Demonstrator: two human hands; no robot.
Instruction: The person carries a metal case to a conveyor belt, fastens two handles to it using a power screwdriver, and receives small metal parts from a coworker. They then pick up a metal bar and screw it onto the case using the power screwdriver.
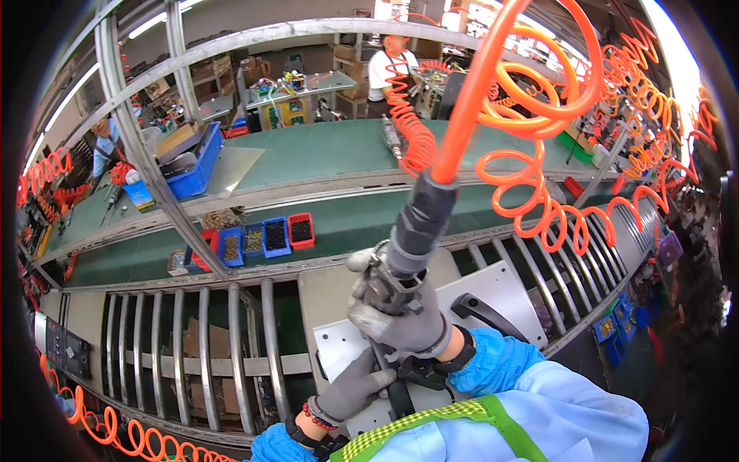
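Note:
My right hand (404,319), in a grey glove, is wrapped round a black and metal air screwdriver (419,223) held upright, its orange coiled hose rising from the top. Below it lies a silver metal panel (496,289) with a black handle (489,314) on its right part. A second black handle (399,396) crosses the panel's left part. My gloved left hand (346,394) closes on this left handle with thumb and fingers, just beneath the right hand. The screwdriver's tip is hidden by the right hand.
The panel rests on a board over a roller conveyor (204,346). Beyond it, small blue and red bins (275,236) of screws stand on a green shelf. Metal frame posts (146,146) rise at left. Orange coiled hoses (539,208) hang at right. A person (389,73) stands across the bench.

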